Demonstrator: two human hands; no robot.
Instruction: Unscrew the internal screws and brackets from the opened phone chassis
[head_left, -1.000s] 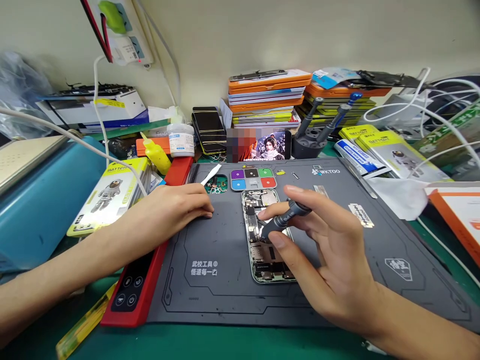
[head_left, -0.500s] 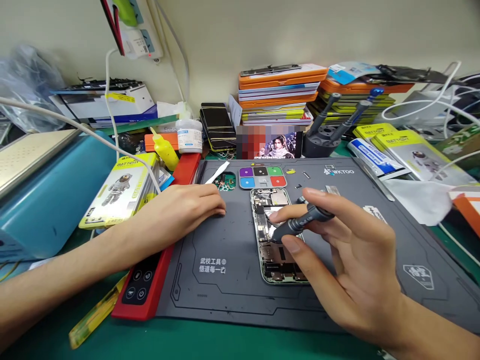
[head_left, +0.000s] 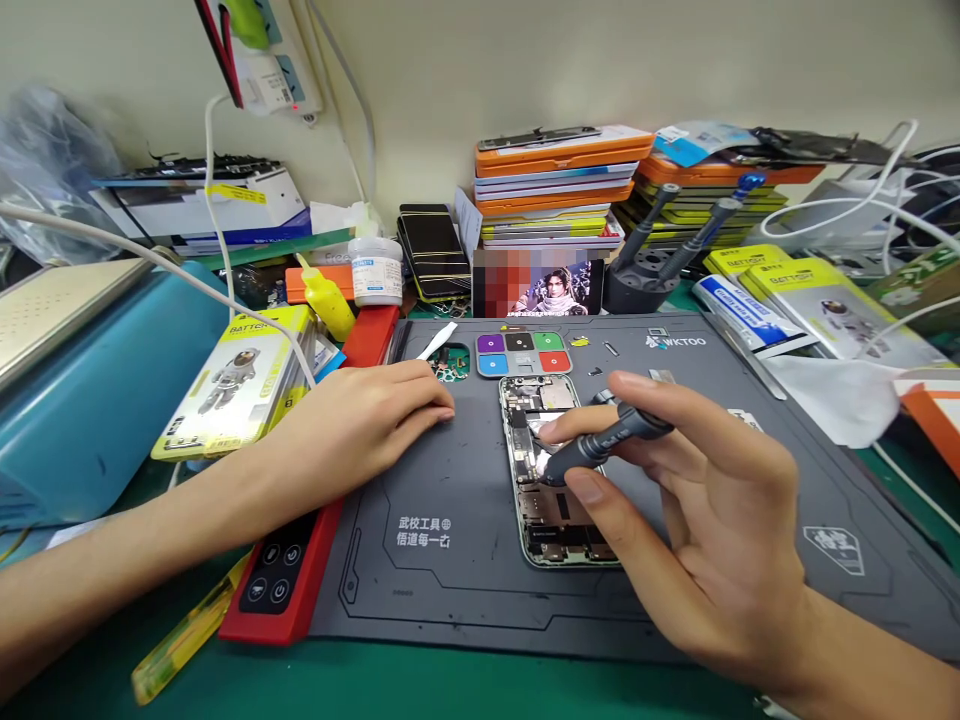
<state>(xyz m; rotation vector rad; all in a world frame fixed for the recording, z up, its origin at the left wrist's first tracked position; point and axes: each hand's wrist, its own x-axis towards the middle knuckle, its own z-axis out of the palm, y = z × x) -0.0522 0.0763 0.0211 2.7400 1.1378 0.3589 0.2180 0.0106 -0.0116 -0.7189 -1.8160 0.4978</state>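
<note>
An opened phone (head_left: 551,530) with its inner parts showing lies on the grey mat (head_left: 480,610). My right hand (head_left: 705,500) grips a dark grey screwdriver (head_left: 604,445) between thumb and fingers, tilted, its lower end over the middle of the phone. Left of the phone, my left hand (head_left: 382,410) rests on the mat with its fingers curled together; whatever they may hold is hidden. Just beyond it are a white tool (head_left: 437,341) and a small green circuit board (head_left: 451,364). A tray with coloured squares (head_left: 523,354) sits above the phone.
Behind the mat, a phone (head_left: 559,285) plays a video beside a dark tool holder (head_left: 641,285). Stacked orange boxes (head_left: 562,155) stand behind. Yellow battery boxes (head_left: 232,385), a red strip (head_left: 315,590) and a blue machine (head_left: 97,400) are at the left. Tweezers (head_left: 746,357) lie at the right.
The screwdriver's upper end and my right hand have shifted very slightly right. The fingers of my left hand have moved a little. The picture on the propped phone has changed.
</note>
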